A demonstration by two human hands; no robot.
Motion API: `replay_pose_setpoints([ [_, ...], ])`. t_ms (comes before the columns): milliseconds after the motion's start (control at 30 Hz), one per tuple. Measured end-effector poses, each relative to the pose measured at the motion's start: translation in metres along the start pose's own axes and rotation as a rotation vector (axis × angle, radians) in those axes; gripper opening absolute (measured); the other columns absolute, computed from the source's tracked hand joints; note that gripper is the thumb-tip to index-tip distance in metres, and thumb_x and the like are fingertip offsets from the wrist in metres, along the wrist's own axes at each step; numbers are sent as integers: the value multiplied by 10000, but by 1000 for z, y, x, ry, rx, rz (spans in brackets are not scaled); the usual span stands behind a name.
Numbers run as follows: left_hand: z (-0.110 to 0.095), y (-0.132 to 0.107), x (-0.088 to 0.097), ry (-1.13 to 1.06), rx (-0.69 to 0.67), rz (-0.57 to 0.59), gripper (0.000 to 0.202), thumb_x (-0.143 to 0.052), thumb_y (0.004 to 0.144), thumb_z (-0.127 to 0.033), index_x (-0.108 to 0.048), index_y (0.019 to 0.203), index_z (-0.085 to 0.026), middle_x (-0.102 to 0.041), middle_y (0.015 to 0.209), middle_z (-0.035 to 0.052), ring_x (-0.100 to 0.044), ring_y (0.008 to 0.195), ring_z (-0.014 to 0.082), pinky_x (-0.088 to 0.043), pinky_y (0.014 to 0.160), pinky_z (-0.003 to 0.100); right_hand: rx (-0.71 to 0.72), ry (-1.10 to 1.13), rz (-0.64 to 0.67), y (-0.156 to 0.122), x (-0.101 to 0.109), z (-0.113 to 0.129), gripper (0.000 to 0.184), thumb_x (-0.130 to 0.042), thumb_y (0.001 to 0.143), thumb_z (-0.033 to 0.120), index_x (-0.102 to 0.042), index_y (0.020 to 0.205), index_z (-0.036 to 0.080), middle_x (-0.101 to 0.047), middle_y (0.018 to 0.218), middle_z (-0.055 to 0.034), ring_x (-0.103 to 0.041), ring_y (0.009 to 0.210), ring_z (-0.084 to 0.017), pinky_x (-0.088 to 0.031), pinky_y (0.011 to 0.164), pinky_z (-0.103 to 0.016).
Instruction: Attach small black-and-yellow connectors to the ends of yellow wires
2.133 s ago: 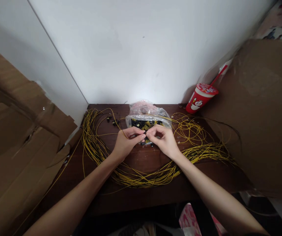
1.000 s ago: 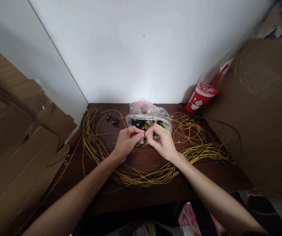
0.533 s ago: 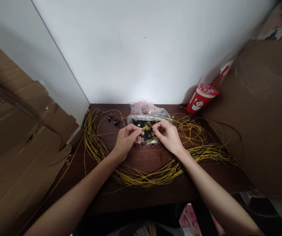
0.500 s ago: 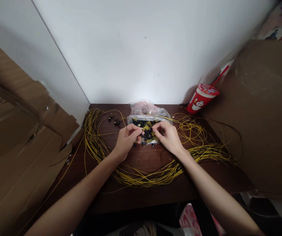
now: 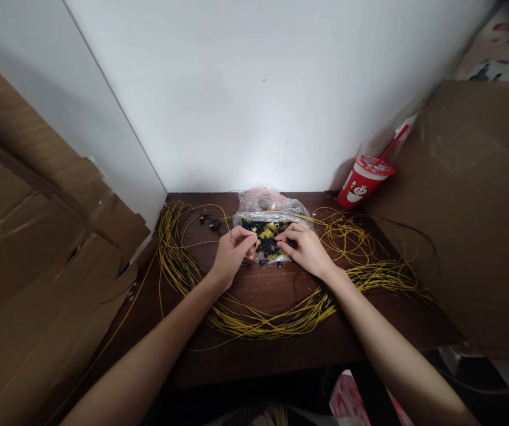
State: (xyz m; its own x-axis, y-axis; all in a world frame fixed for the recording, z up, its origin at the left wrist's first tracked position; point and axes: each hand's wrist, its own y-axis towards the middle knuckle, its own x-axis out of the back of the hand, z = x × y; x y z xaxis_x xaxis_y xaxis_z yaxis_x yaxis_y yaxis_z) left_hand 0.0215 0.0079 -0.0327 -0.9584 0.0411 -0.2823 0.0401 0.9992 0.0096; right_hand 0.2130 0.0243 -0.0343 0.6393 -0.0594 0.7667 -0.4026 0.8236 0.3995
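A clear plastic bag [image 5: 270, 207] of small black and yellow parts lies at the back of a dark wooden table [image 5: 263, 355]. My left hand [image 5: 231, 255] sits just left of the bag's mouth, fingers pinched on a thin yellow wire [image 5: 225, 220]. My right hand [image 5: 308, 250] rests on the bag's right side, its curled fingertips among the small parts; what they hold is too small to make out. Long yellow wires [image 5: 263, 316] loop in a thick bundle around both hands.
A red paper cup [image 5: 363, 182] with a straw leans at the back right corner. Brown cardboard sheets stand on the left [image 5: 36, 254] and the right [image 5: 480, 207]. A few small black parts [image 5: 210, 222] lie at the back left. White walls close the rear.
The hands met fingertip to fingertip in front of the bag; they have since parted, and the right hand has gone to the parts in the bag. The camera has tilted a little.
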Motion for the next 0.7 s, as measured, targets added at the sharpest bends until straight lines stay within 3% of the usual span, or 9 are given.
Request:
replay_pose_setpoints([
  [200, -1, -1, 2, 58, 45, 20, 240, -749, 651, -314, -632, 742, -126, -672, 687, 24, -512, 510, 66, -443, 497, 198, -11, 0, 3, 0, -1, 0, 87, -600, 846, 178, -664, 789, 178, -629, 842, -57, -545, 836, -206, -439, 767, -341],
  [433, -2, -3, 3, 86, 79, 48, 297, -768, 643, -340, -672, 819, -121, -717, 773, 52, -563, 552, 85, -502, 558, 224, 32, 22, 20, 1, 0, 0, 148, -568, 843, 99, -679, 876, 190, -671, 899, -51, -566, 865, -204, -441, 813, -363],
  [700, -5, -4, 1, 87, 74, 65, 296, -785, 617, -319, -691, 817, -123, -728, 778, 51, -586, 552, 90, -522, 581, 237, 15, 5, -5, 0, -2, 1, 130, -559, 847, 126, -674, 864, 185, -642, 884, -54, -575, 855, -205, -448, 799, -367],
])
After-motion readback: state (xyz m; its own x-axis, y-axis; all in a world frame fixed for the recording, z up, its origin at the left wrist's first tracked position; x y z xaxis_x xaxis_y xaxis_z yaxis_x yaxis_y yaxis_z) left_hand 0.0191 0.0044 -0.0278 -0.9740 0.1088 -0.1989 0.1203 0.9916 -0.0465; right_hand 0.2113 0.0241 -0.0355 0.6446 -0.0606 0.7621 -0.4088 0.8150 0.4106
